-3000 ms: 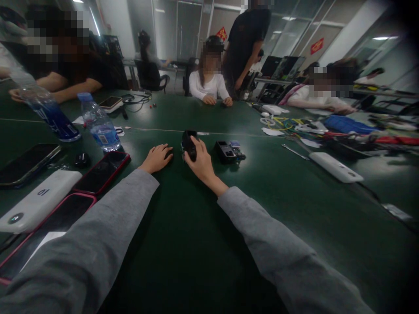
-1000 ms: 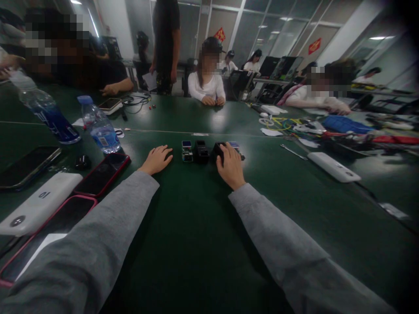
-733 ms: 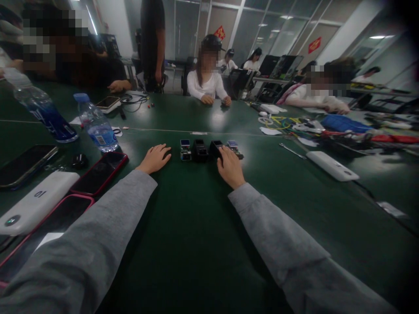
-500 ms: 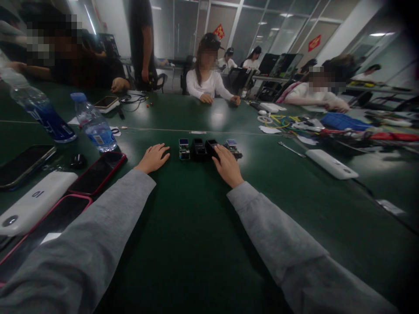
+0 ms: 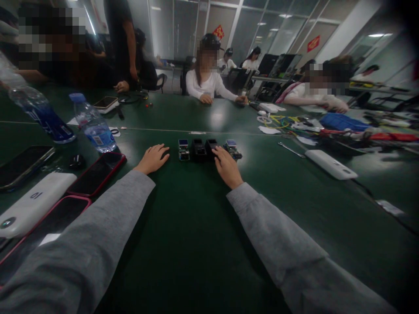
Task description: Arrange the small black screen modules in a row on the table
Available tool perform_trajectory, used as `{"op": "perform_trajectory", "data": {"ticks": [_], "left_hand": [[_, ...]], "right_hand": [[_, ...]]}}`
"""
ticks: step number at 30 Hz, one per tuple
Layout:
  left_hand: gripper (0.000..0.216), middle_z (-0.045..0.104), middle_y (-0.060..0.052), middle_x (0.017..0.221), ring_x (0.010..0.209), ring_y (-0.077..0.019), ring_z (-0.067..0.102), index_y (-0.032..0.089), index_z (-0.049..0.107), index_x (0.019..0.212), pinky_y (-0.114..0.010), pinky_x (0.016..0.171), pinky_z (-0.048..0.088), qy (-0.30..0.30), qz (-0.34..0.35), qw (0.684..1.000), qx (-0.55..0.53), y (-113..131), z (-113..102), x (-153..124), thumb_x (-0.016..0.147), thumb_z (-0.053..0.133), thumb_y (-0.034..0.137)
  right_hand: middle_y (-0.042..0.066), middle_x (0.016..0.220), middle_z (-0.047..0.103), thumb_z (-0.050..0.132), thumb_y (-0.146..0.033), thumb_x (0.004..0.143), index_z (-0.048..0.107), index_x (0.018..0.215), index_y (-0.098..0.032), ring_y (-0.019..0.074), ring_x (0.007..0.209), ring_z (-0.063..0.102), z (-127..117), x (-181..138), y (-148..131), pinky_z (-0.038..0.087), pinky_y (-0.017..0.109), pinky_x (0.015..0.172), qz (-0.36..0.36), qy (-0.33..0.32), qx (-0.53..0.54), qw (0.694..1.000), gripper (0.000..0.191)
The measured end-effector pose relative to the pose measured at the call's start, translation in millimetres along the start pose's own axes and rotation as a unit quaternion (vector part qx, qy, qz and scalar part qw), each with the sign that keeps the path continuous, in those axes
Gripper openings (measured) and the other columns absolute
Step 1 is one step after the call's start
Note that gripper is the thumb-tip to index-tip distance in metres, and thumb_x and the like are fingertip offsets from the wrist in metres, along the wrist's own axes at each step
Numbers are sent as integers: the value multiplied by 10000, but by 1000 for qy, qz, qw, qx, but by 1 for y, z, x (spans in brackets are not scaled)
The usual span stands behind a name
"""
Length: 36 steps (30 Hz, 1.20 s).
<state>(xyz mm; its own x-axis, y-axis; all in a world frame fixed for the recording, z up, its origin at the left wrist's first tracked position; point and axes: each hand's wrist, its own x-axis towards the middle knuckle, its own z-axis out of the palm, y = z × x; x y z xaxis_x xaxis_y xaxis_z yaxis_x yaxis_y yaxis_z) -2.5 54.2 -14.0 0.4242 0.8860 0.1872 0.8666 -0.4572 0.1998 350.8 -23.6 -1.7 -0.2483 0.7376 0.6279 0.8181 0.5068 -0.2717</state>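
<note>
Head view: four small modules stand in a row on the green tabletop [image 5: 196, 226]. The right hand [image 5: 227, 166] lies flat, grip open and holding nothing, fingertips touching the right black module [image 5: 211, 148]. The left hand [image 5: 152, 158] rests palm down, grip empty, just beside the left board module [image 5: 183, 149]. Judged step: aligning the row; the next move calls for a light nudge. Legible writing: "10" on the white power bank [image 5: 32, 205].

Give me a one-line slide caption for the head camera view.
Right hand rests fingertips against a row of four small modules on a green table; left hand lies flat beside them.
</note>
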Motion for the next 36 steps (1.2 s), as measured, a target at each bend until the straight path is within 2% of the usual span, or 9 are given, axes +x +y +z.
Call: {"op": "perform_trajectory", "data": {"ticks": [8, 19, 25, 36], "left_hand": [[582, 449, -135, 1641, 1514, -322, 408, 210, 499, 1542, -565, 1234, 320, 5, -1, 1000, 0, 1, -1, -1, 1081, 343, 528], [576, 447, -131, 1645, 1516, -325, 408, 215, 502, 1543, -563, 1231, 329, 5, -4, 1000, 1, 1, -1, -1, 1080, 350, 523], [543, 490, -114, 1617, 1492, -307, 444, 241, 530, 1513, -553, 1227, 335, 23, 2, 1000, 0, 2, 1, 0, 1073, 367, 514], [571, 449, -151, 1640, 1513, -312, 413, 189, 505, 1533, -552, 1236, 320, -6, -8, 1000, 11, 9, -9, -3, 1078, 348, 496]], "right_hand": [[104, 1452, 616, 462, -113, 1028, 666, 1377, -205, 252, 1392, 544, 1, 0, 1, 464, 517, 1197, 24, 12, -1, 1000, 415], [133, 1373, 653, 484, -101, 1023, 712, 1285, -166, 271, 1337, 572, -1, 0, 1, 475, 507, 1178, 14, 39, -11, 999, 353], [193, 1450, 584, 565, -148, 1019, 656, 1383, -128, 326, 1380, 534, 1, -1, 4, 444, 558, 1188, 75, 14, -43, 996, 376], [155, 1474, 587, 532, -162, 1024, 651, 1384, -154, 286, 1379, 553, 0, -1, 5, 452, 509, 1195, 86, 5, -8, 996, 380]]}}
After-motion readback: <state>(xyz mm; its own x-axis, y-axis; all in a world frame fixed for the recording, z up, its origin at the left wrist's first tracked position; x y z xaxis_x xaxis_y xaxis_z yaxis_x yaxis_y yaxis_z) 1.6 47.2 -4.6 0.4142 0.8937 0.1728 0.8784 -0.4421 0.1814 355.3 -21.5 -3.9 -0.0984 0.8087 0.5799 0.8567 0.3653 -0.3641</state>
